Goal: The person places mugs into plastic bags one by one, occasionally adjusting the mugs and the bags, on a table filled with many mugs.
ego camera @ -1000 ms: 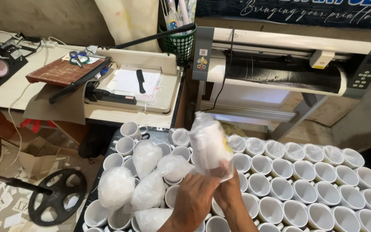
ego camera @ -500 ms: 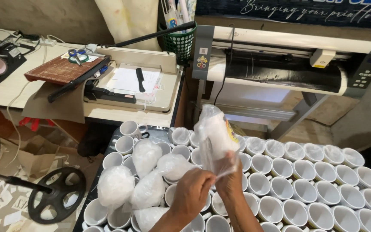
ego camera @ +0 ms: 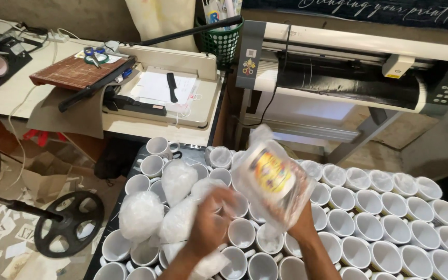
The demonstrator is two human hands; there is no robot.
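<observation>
1. Here, the right hand [ego camera: 302, 225] grips from below a white ceramic mug with a round colourful print, wrapped in a clear crinkled plastic bag [ego camera: 275, 181]; its fingers close around the bag's lower end, and the bagged mug is held tilted above the rows of mugs.
2. The left hand [ego camera: 209, 224] hangs just left of the bagged mug, blurred; its fingers look curled, but I cannot tell whether they pinch the plastic or anything else.
3. Below both hands stand many plain white mugs packed in tight rows [ego camera: 385, 207], mouths up, filling the lower right of the view.
4. To the left, several more mugs wrapped in clear plastic bags [ego camera: 141, 215] lie on top of the open mugs, near the left hand.
5. Behind the mugs stands a wide white and black cutting plotter on a stand [ego camera: 359, 67].
6. On the beige table at the left rests a paper trimmer with a long black lever arm [ego camera: 162, 88].
7. A black round fan base [ego camera: 68, 223] sits on the floor at the lower left.
</observation>
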